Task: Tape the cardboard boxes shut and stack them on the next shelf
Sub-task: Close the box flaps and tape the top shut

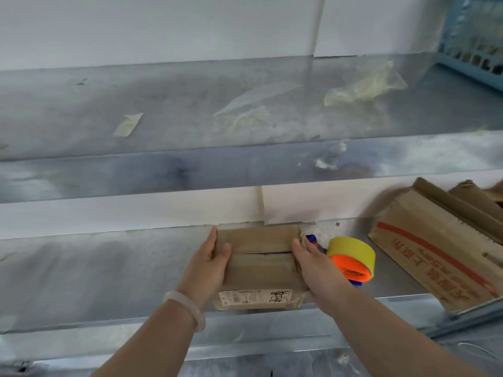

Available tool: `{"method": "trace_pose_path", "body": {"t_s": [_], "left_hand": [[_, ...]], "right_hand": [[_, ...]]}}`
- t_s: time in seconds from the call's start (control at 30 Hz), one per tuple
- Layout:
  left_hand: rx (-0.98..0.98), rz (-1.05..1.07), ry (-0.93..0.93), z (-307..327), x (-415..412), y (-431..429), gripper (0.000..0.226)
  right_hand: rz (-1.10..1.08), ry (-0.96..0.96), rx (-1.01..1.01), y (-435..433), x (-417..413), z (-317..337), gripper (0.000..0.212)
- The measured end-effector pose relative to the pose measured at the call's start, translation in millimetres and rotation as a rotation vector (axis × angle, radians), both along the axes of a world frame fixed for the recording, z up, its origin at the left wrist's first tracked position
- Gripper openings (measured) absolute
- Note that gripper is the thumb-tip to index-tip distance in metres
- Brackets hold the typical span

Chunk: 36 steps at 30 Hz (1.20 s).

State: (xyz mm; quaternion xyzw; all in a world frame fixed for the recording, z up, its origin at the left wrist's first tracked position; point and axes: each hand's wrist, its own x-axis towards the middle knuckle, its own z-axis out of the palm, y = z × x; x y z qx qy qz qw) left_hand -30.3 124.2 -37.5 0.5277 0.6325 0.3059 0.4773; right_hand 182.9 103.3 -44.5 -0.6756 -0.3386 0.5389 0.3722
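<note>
Small box (261, 257) sits on the lower shelf (95, 268), pushed back near the wall, with its front end about at the shelf's front lip. Both hands are on it: left hand (209, 263) clamps the left side with the thumb hooked over the top, and right hand (315, 263) does the same on the right side. So it's gripped between the two. The top flaps are folded down and meet at a dark seam across the middle. There's a white label (255, 296) on the front face.

Tape roll (353, 251), yellow on an orange core, lies just right of the box, right beside the right hand. Further right a big box (435, 254) with red print sits skewed, its corner hanging over the shelf edge. The upper shelf (136, 104) has a tape scrap (128, 125) and crumpled plastic (364, 83) on it, plus a blue basket (473, 36) at the far right. There's a pale bracelet (185, 306) on the left wrist.
</note>
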Motion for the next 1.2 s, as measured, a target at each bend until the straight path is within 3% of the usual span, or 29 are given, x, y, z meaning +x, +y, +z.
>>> {"method": "trace_pose_path", "body": {"t_s": [0.13,0.2,0.3,0.4,0.5,0.6,0.93,1.2], "left_hand": [[-0.003,0.088,-0.17,-6.6,-4.6,4.3,0.044],[-0.012,0.099,-0.216,-5.4,-3.9,5.1,0.042],[0.064,0.065,-0.024,-2.8,-0.5,-0.1,0.044],[0.465,-0.093,0.3,9.5,-3.7,-6.3,0.049],[0.809,-0.555,0.589,14.4,-11.2,-3.7,0.049],[0.803,-0.793,0.722,10.6,-17.1,-1.5,0.052],[0.898,-0.771,0.61,7.6,-31.5,5.9,0.047],[0.841,-0.69,0.65,2.5,-35.0,-4.2,0.054]], "right_hand": [[0.007,0.168,-0.016,-0.9,6.8,-4.1,0.058],[0.047,0.128,-0.009,-0.6,7.4,-1.3,0.056],[0.052,-0.208,0.085,-2.6,2.9,2.7,0.061],[0.098,-0.61,0.535,-17.2,-1.9,16.9,0.057],[0.516,-0.974,0.944,-26.8,4.6,20.0,0.044],[0.751,-1.228,0.968,-26.5,9.8,22.1,0.047],[0.694,-1.05,0.972,-20.7,28.3,21.4,0.053],[0.59,-1.165,0.909,-35.9,21.4,8.0,0.052]]}}
